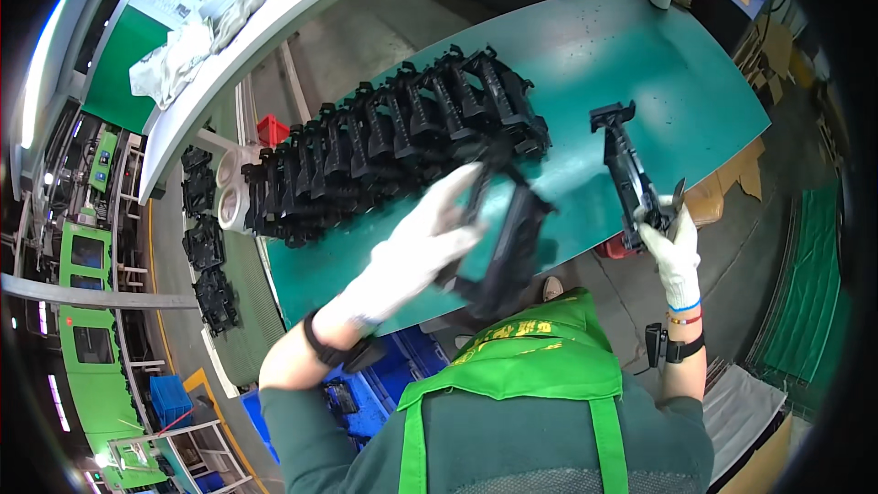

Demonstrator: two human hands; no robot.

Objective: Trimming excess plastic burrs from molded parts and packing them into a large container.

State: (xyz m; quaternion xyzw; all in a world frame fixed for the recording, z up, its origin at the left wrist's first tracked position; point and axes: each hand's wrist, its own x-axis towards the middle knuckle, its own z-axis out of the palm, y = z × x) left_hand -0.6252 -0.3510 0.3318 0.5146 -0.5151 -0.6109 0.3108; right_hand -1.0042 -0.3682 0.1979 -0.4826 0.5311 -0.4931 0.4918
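A row of black parts (393, 142) blocks the left; green table (640, 64) lies open right.

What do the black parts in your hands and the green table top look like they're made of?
Black ribbed part in the left hand and black long part in the right hand: probably moulded plastic, matte with a faint sheen. Green table top: smooth, dull, likely a rubber mat.

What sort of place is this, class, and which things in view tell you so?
Most likely a factory workstation for moulded plastic parts: a long row of identical black parts lies on a green worktable, green machines stand alongside, and gloved hands hold further parts.
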